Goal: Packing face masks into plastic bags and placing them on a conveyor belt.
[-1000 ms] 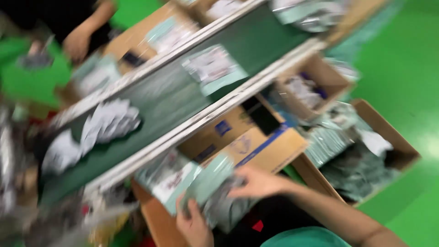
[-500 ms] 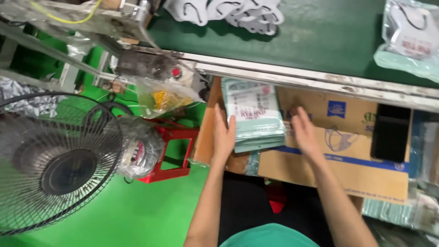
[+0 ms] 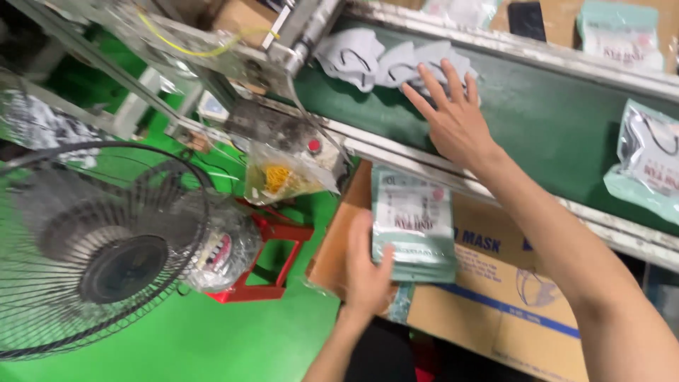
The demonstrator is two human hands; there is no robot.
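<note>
Reaching across the green conveyor belt, the right hand lies open, fingers spread, with its fingertips on a loose pile of grey face masks near the belt's end. The left hand grips the lower edge of a stack of pale green mask packets, which rests on a cardboard box just below the belt frame. A black wire-guard fan stands at left.
</note>
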